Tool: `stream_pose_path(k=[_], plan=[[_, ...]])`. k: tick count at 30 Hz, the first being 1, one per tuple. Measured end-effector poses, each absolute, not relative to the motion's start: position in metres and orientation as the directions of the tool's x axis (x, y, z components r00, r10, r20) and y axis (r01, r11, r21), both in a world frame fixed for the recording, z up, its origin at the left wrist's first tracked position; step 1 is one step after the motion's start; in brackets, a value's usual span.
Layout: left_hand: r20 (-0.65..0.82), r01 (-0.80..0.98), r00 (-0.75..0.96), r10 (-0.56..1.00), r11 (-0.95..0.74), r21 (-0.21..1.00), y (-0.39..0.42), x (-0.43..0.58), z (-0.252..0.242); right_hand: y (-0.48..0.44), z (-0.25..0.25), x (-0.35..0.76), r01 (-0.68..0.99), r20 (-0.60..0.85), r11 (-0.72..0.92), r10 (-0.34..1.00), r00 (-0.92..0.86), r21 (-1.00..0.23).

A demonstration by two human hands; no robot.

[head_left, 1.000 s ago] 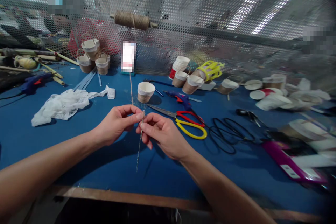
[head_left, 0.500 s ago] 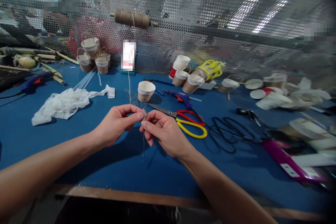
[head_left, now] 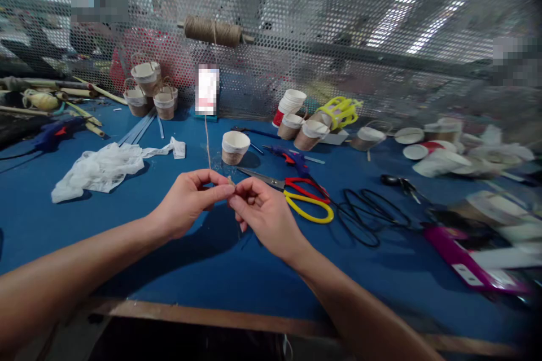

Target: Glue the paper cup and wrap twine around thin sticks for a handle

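Note:
A thin strand of twine (head_left: 208,144) runs down from the brown spool (head_left: 213,31) on the mesh to my left hand (head_left: 192,200), whose thumb and forefinger pinch it. My right hand (head_left: 266,211) meets it at the fingertips, also pinching the twine, with a short end poking up between them. Just behind the hands a small cup (head_left: 235,148) wrapped in brown with a white rim stands upright. Scissors (head_left: 309,207) with one red and one yellow handle lie right beside my right hand.
White lace (head_left: 101,169) lies crumpled at the left. Blue glue guns (head_left: 292,159) rest at the far left and behind the scissors. A black cable (head_left: 364,214) coils at the right, near a purple object (head_left: 461,256). Several wrapped cups line the back.
My fingertips have drawn closer together around the twine. The thin strand that hung below them is now barely visible, and my right fingers have curled in slightly.

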State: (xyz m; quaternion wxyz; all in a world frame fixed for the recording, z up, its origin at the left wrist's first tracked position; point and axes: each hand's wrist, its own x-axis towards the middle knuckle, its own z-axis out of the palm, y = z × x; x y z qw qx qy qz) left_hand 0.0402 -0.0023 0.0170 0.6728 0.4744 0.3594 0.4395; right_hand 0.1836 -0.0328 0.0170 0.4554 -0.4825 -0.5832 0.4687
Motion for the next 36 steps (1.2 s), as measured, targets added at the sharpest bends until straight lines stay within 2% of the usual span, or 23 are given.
stream_pose_path(k=[3, 6, 8, 12, 20, 23, 26, 28, 36], plan=[[-0.062, -0.278, 0.410, 0.910, 0.189, 0.942, -0.001, 0.039, 0.018, -0.031, 0.019, 0.189, 0.113, 0.055, 0.082, 0.973, -0.224, -0.990], [-0.077, -0.325, 0.479, 0.874, 0.258, 0.910, 0.000, 0.038, 0.019, -0.028, 0.020, 0.195, 0.051, -0.018, 0.001, 0.922, -0.387, -0.999], [-0.097, -0.337, 0.510, 0.855, 0.302, 0.892, 0.001, 0.037, 0.019, -0.027, 0.021, 0.196, 0.019, -0.047, -0.043, 0.901, -0.430, -0.999], [-0.134, -0.326, 0.487, 0.863, 0.322, 0.889, 0.002, 0.037, 0.016, -0.027, 0.021, 0.194, 0.028, -0.046, -0.038, 0.924, -0.379, -0.999], [-0.112, -0.250, 0.357, 0.927, 0.211, 0.945, 0.004, 0.046, 0.018, -0.028, 0.021, 0.192, 0.178, 0.000, 0.036, 0.980, -0.201, -0.983], [-0.099, -0.264, 0.415, 0.904, 0.224, 0.938, 0.008, 0.047, 0.019, -0.026, 0.020, 0.195, 0.073, 0.004, 0.023, 0.968, -0.253, -0.997], [-0.107, -0.309, 0.512, 0.853, 0.299, 0.903, 0.011, 0.047, 0.016, -0.022, 0.017, 0.198, -0.066, -0.031, -0.056, 0.942, -0.333, -0.996], [-0.113, -0.330, 0.522, 0.845, 0.323, 0.887, 0.012, 0.047, 0.012, -0.021, 0.016, 0.198, -0.093, -0.052, -0.090, 0.936, -0.347, -0.992], [-0.151, -0.312, 0.336, 0.930, 0.261, 0.913, 0.004, 0.047, 0.009, -0.023, 0.016, 0.191, 0.130, -0.015, 0.019, 0.968, -0.251, -0.991]])
